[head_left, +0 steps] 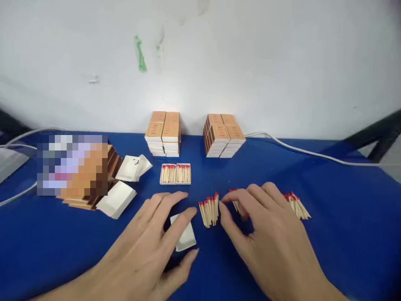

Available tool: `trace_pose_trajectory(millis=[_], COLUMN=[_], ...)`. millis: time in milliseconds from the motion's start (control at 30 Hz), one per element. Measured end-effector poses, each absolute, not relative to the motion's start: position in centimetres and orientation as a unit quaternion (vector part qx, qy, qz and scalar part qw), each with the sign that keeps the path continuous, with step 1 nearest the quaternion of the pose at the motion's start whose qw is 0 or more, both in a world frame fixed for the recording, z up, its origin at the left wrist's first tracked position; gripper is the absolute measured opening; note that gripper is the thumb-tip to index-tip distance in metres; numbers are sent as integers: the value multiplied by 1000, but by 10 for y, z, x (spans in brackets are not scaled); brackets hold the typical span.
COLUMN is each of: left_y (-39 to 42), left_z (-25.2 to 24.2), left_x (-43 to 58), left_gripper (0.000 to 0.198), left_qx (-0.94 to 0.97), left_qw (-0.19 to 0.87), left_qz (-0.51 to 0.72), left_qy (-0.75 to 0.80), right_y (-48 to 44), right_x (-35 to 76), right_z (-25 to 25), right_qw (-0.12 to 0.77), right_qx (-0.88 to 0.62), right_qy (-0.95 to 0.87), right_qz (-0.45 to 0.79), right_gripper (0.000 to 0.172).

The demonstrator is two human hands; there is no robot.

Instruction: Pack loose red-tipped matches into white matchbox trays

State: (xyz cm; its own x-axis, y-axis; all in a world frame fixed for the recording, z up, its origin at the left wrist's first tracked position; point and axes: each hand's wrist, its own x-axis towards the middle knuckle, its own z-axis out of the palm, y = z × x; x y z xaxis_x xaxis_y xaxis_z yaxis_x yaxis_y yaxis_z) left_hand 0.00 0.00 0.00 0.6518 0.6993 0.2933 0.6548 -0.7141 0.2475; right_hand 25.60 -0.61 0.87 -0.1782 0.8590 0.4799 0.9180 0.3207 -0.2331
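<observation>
A blue table (328, 251) runs along the wall. In the middle lies the pair of filled trays (175, 173), side by side and packed with red-tipped matches. Behind that pair stand two stacks of closed matchboxes, the left stack (163, 133) just behind and the right stack (223, 136) behind and off to the right. Left of the pair lie a heap of brown sleeves (94, 200) and several white trays (117, 200) with nothing in them.

In front of the pair, the left hand (150, 246) lies flat with its fingers spread over one empty tray (184, 238), not closed around it. Beside it, the right hand (269, 234) is also spread open. Its forefinger touches a small bundle of matches (209, 210) lying on the cloth just right of that tray. More loose matches (297, 205) lie beyond the right hand.
</observation>
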Motion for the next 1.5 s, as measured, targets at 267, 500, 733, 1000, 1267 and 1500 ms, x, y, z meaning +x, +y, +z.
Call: trace_pose_trajectory(millis=[267, 500, 733, 1000, 1267, 1500], left_y=[1, 1, 1, 2, 0, 1], left_z=[4, 5, 5, 3, -1, 4], left_x=[-4, -2, -1, -4, -4, 0], left_gripper=[43, 45, 43, 41, 50, 59], left_qx=[929, 926, 920, 920, 909, 910], left_qw=[95, 80, 56, 60, 54, 36], left_qz=[205, 210, 219, 233, 235, 196], left_qy=[293, 304, 322, 309, 339, 363], right_y=[0, -1, 0, -1, 0, 0], right_x=[255, 255, 255, 255, 258, 254], right_z=[3, 2, 4, 5, 6, 4], right_qw=[247, 249, 250, 250, 236, 230], right_qx=[-573, -562, -563, -555, -572, -576], right_qy=[-780, -788, -787, -792, -782, -781], right_qz=[-50, -34, -31, -38, -75, -74], right_gripper=[25, 26, 23, 17, 8, 8])
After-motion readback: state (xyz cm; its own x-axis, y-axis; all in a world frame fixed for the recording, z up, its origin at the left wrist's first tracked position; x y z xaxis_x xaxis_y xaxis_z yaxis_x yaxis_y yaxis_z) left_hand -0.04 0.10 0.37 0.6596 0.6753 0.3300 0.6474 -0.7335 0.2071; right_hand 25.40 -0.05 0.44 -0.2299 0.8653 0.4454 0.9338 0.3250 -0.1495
